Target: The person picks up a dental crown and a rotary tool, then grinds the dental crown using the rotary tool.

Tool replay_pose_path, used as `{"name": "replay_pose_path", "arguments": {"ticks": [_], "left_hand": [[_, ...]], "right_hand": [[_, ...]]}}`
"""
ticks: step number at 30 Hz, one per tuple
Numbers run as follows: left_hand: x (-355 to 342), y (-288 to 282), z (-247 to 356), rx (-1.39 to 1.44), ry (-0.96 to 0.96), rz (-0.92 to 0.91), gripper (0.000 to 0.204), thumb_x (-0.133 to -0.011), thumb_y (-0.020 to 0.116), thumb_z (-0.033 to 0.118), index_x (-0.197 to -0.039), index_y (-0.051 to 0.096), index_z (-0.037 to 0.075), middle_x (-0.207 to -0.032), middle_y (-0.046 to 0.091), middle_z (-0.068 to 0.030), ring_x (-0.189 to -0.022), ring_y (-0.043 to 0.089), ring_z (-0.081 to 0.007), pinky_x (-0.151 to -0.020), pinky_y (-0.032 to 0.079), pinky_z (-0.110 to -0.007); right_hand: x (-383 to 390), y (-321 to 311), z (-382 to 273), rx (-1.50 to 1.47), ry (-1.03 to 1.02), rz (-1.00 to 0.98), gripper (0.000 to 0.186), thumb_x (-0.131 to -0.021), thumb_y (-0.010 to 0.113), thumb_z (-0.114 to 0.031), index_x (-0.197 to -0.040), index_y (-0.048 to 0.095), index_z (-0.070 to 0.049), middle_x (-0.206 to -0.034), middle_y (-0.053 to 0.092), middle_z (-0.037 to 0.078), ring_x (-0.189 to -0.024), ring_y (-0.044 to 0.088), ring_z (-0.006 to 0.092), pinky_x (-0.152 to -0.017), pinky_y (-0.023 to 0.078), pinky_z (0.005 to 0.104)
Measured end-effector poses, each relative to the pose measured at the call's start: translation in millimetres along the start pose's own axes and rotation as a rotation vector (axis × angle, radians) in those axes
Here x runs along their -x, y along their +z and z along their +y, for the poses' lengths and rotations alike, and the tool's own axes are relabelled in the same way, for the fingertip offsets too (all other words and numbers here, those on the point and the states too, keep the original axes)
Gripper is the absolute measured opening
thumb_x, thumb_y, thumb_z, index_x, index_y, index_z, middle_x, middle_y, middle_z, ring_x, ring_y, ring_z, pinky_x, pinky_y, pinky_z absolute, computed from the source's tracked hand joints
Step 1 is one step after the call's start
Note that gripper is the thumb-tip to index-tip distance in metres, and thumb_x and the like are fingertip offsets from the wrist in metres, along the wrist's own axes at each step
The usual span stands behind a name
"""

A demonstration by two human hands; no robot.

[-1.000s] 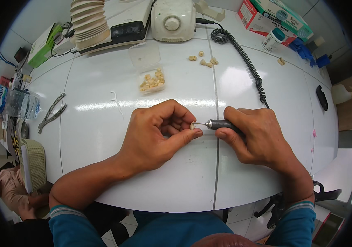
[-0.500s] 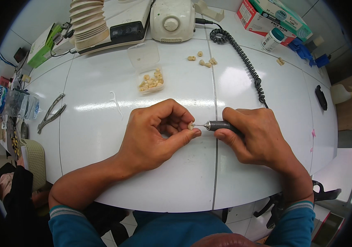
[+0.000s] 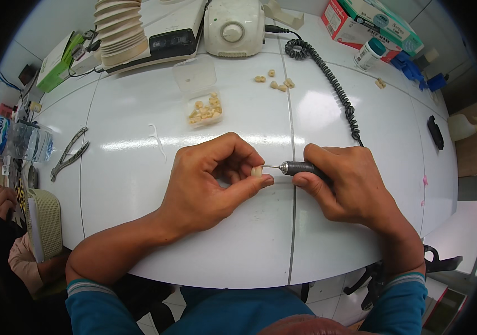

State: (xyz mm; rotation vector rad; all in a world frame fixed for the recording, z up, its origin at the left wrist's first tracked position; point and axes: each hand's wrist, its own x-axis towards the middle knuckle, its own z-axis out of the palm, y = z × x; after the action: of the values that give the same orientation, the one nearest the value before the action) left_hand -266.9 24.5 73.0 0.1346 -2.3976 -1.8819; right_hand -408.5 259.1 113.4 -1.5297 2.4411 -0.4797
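My left hand [image 3: 207, 187] pinches a small cream tooth-shaped piece [image 3: 256, 171] between thumb and fingertips. My right hand [image 3: 350, 184] is wrapped round a dark rotary handpiece [image 3: 300, 167], its thin bit pointing left at the piece, touching or very near it. Beyond my hands, a clear plastic box [image 3: 191, 84] stands with its lid up, holding several similar pieces [image 3: 204, 111]. More pieces [image 3: 278, 86] lie loose to its right. A black coiled cord [image 3: 336, 84] runs from the white control unit [image 3: 234, 33] at the back down toward the handpiece.
Steel pliers [image 3: 70, 156] and a thin white strip [image 3: 157, 142] lie left on the tiled desk [image 3: 205, 262]. A bottle [image 3: 369, 53], mask box [image 3: 369, 25] and black object [image 3: 435, 133] are at right. A co-worker's hand [image 3: 3, 198] and sleeve show at far left, beside a woven basket [image 3: 44, 223].
My hands stay almost in place, with the small piece turned slightly and its side showing more. At far left, the co-worker has shifted, and a hand is now raised near the clutter.
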Motion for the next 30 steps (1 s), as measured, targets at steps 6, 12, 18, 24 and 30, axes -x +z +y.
{"name": "replay_pose_path", "arguments": {"ticks": [6, 12, 18, 24, 30], "left_hand": [[0.3, 0.1, -0.1, 0.014, -0.011, 0.012, 0.026, -0.091, 0.094, 0.005, -0.106, 0.072, 0.003, -0.089, 0.072, 0.0018, -0.082, 0.065, -0.0034, -0.073, 0.051, -0.021], [0.0, 0.3, -1.9, 0.022, -0.011, 0.009, 0.027, -0.092, 0.094, 0.005, -0.107, 0.072, 0.003, -0.089, 0.072, 0.0017, -0.081, 0.065, -0.0034, -0.072, 0.051, -0.021], [0.3, 0.8, -1.9, -0.004, 0.011, 0.01, 0.026, -0.092, 0.093, 0.004, -0.108, 0.072, 0.002, -0.09, 0.071, 0.0017, -0.081, 0.065, -0.0034, -0.072, 0.051, -0.021], [0.3, -0.9, -3.8, -0.001, 0.004, -0.009, 0.024, -0.094, 0.091, 0.002, -0.108, 0.072, 0.001, -0.091, 0.071, 0.0013, -0.083, 0.065, -0.0031, -0.073, 0.052, -0.021], [0.5, -0.6, -8.2, -0.001, 0.031, -0.009, 0.024, -0.094, 0.091, 0.001, -0.109, 0.072, 0.001, -0.092, 0.072, 0.0006, -0.083, 0.065, -0.0036, -0.075, 0.053, -0.022]], "right_hand": [[-0.9, -2.1, -1.8, -0.006, 0.023, -0.022, 0.044, -0.108, 0.069, -0.046, -0.089, 0.064, -0.006, -0.07, 0.067, 0.015, -0.062, 0.067, 0.0403, -0.06, 0.048, 0.0507], [-0.6, -1.2, -1.5, -0.008, 0.018, -0.025, 0.044, -0.108, 0.069, -0.045, -0.089, 0.064, -0.006, -0.07, 0.067, 0.015, -0.06, 0.066, 0.0397, -0.059, 0.048, 0.0502], [-0.6, -2.0, -1.5, 0.005, 0.008, -0.027, 0.043, -0.108, 0.07, -0.045, -0.09, 0.064, -0.006, -0.071, 0.068, 0.015, -0.06, 0.067, 0.0397, -0.058, 0.048, 0.05], [-0.6, -2.3, 0.1, -0.018, 0.012, -0.018, 0.042, -0.107, 0.071, -0.044, -0.09, 0.064, -0.006, -0.071, 0.068, 0.015, -0.061, 0.067, 0.0401, -0.059, 0.048, 0.05], [-0.7, -2.8, -0.8, -0.008, 0.006, -0.032, 0.041, -0.107, 0.071, -0.044, -0.09, 0.065, -0.006, -0.071, 0.069, 0.015, -0.061, 0.067, 0.0402, -0.059, 0.048, 0.0501]]}}
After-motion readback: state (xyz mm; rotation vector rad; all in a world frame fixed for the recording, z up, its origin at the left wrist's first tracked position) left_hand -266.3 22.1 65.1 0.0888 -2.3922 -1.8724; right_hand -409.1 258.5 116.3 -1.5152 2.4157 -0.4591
